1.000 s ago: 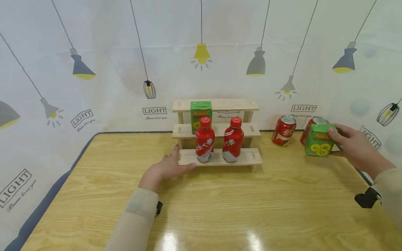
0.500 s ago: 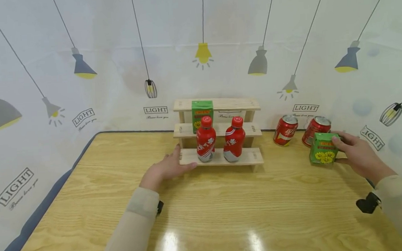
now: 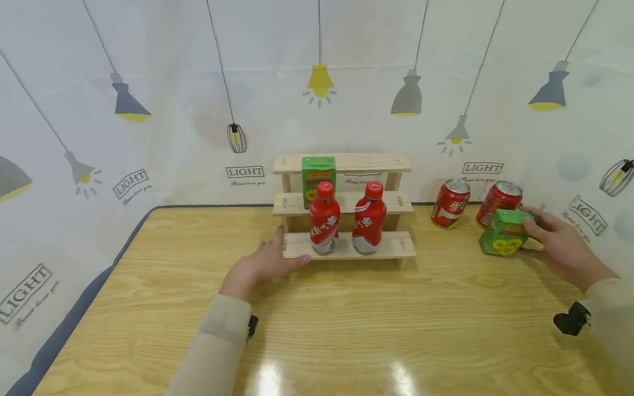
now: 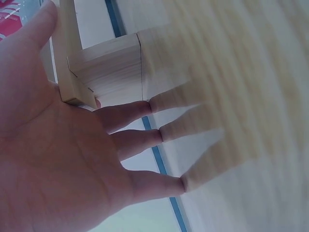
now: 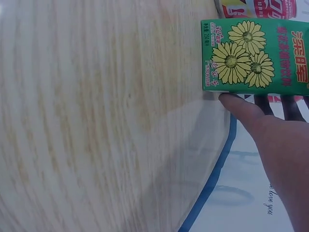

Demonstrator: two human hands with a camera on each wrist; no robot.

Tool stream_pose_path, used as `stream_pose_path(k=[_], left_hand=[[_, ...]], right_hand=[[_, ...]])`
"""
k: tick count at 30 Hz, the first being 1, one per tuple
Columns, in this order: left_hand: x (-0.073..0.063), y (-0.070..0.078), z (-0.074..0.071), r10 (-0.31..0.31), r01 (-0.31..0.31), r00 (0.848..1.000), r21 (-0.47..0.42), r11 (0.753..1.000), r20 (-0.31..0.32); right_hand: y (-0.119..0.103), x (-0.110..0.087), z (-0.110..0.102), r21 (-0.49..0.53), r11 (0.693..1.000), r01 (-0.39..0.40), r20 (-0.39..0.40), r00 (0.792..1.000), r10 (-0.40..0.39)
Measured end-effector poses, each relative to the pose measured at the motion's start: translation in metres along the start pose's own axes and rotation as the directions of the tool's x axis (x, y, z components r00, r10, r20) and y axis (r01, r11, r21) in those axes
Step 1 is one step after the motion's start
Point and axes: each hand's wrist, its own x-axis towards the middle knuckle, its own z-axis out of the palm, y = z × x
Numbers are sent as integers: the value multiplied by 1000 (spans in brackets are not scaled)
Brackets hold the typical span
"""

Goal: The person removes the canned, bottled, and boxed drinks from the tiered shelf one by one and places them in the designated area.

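Lying nearest to us are two pale sleeves [image 3: 207, 353], over the wooden table [image 3: 355, 315]. Beyond them, the left hand [image 3: 263, 263] rests at the left end of the lowest board of the rack [image 3: 400, 244]; in the left wrist view we find its fingers stretched, with three tips upon the table. Far to its right, the right hand [image 3: 558, 245] grips the front carton [image 3: 504, 233], a green box with yellow flowers, between thumb and fingers. This carton is just to the left of that hand and well apart from the left one, so the right hand is clearly nearer. Its long axis is tilted, the top leaning toward the right hand; whether its base touches the table, we cannot tell. Left of the carton, the rack bears two red bottles [image 3: 325, 224], upright, and a second green carton [image 3: 318, 169] behind the left bottle. Behind the front carton we see two red cans [image 3: 450, 204], then the printed wall [image 3: 185, 139].
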Motion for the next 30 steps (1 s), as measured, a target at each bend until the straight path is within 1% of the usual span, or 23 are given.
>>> stream_pose_path(k=[4, 9, 12, 16, 21, 26, 30], left_hand=[[0, -1, 0, -5, 5, 1000, -5, 1000, 4], [1, -1, 2, 7, -7, 1000, -11, 1000, 2], [2, -1, 3, 5, -5, 1000, -13, 1000, 6], [1, -1, 3, 6, -6, 1000, -11, 1000, 15], [-1, 1, 1, 8, -8, 1000, -9, 1000, 22], [0, 0, 0, 14, -14, 1000, -8, 1000, 28], [-1, -1, -2, 9, -9, 1000, -8, 1000, 27]], right_hand=[[1, 1, 0, 25, 1000, 0, 9, 1000, 0], [3, 4, -1, 55, 998, 19, 6, 1000, -19], [5, 5, 0, 88, 996, 24, -11, 1000, -24], [7, 6, 2, 118, 993, 10, -33, 999, -6], [8, 7, 5, 173, 985, 10, -37, 999, -3], [8, 6, 10, 239, 971, 13, -58, 998, 0], [8, 9, 12, 263, 965, 5, -57, 998, 10]])
